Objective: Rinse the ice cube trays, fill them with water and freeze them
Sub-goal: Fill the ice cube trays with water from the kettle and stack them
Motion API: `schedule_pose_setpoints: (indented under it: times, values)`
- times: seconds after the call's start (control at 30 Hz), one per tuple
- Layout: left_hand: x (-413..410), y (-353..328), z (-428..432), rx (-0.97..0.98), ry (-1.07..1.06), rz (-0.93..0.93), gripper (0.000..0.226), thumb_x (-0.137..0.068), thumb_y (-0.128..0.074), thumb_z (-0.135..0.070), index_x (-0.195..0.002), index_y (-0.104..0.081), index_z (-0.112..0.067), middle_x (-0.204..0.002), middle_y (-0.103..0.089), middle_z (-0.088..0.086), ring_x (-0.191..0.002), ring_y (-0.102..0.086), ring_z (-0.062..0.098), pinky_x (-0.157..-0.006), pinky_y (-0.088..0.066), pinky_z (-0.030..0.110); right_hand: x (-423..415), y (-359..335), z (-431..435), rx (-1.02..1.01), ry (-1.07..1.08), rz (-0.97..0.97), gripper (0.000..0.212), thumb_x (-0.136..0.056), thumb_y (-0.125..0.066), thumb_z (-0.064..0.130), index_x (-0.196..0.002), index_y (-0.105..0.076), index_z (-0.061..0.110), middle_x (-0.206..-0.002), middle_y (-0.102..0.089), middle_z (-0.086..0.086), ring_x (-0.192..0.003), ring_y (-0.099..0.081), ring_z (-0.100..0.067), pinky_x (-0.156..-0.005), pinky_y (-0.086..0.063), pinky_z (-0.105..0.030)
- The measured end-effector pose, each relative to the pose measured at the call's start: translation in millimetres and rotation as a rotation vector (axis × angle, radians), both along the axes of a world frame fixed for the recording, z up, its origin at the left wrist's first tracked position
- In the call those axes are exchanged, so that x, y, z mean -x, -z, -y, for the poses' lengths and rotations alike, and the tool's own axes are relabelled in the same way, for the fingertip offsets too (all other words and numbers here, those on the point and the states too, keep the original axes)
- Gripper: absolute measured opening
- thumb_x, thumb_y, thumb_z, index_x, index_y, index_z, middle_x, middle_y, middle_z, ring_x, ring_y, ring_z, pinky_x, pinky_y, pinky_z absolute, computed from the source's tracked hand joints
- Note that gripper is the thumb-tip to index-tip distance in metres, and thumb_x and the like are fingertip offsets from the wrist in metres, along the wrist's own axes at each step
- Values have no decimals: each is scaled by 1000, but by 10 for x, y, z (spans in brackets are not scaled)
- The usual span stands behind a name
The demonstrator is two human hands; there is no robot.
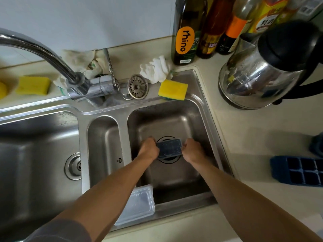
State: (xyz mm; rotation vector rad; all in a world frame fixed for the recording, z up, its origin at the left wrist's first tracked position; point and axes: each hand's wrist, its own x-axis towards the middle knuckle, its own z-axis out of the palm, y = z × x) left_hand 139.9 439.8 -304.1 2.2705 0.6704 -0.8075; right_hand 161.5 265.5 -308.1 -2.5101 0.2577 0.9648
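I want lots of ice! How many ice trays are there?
2. One tray, held by left hand and right hand in the sink; another tray on the right counter. More may be hidden.

Faucet [43, 51] arching over left, kettle [265, 67] and bottles [209, 27] crowding right counter

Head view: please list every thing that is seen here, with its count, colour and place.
held ice cube tray: 1, dark blue-grey, over right basin's drain
second ice cube tray: 1, dark blue, counter, right edge
clear plastic lid: 1, transparent, sink's front rim
sink: 1, steel, three basins
tap: 1, chrome, behind basins
sponges: 2, yellow, behind basins
strainer: 1, steel, back ledge
cloths: 2, whitish, behind tap, beside strainer
bottles: at least 4, dark and amber, back corner
kettle: 1, steel, black lid, right counter
left hand: 1, grips tray's left end
right hand: 1, grips tray's right end
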Motion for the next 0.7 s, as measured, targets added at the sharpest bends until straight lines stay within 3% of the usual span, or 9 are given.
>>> schedule_pose_setpoints:
  times: [0.23, 0.33, 0.47, 0.53, 0.6, 0.7]
  values:
    - [-23, 93, -1, -12, -65, -27, 25, -94, -57, -6, -115, -69, 1, -116, -68, 21, -110, -64, 36, -89, -50, 36, 23, 93, 6, -57, 54, -54, 20, -105, -52, 23, -107, -66, 9, -97, -64, -6, -82, -57, -18, -68, -43, -29]
    - [-28, 144, -8, 29, -117, -62, 22, -95, -58, -7, -114, -69, 0, -112, -69, 20, -103, -66, 34, -87, -53, 37, 18, 114, 4, -86, 92, -64, 20, -105, -54, 20, -101, -68, 7, -97, -66, -9, -83, -59, -20, -71, -46, -31]
    - [-50, 165, -20, 69, -189, -74, 8, -95, -58, -3, -98, -65, -8, -102, -67, 18, -84, -65, 26, -70, -56, 33, 28, 124, -6, -141, 155, -61, 16, -104, -55, 18, -92, -62, 12, -92, -65, -8, -88, -66, -25, -78, -58, -39]
    - [-76, 175, -40, 72, -150, -67, 7, -93, -59, -3, -94, -65, -8, -105, -71, 22, -93, -70, 35, -80, -61, 42, 31, 128, -3, -160, 161, -66, 15, -105, -55, 19, -95, -64, 12, -95, -68, -11, -89, -69, -29, -78, -59, -41]
    - [-71, 140, -43, 88, -157, -73, 16, -92, -59, -3, -103, -70, 2, -108, -72, 25, -98, -72, 39, -83, -61, 47, 26, 116, -2, -172, 166, -73, 16, -105, -54, 19, -100, -67, 11, -98, -70, -14, -91, -70, -31, -76, -59, -40]
    - [-19, 97, -6, 63, -160, -55, 24, -96, -57, -8, -114, -69, 3, -112, -71, 23, -101, -70, 37, -87, -59, 41, 39, 57, 6, -187, 195, -94, 18, -105, -53, 18, -107, -69, 9, -101, -71, -14, -95, -71, -30, -81, -61, -42]
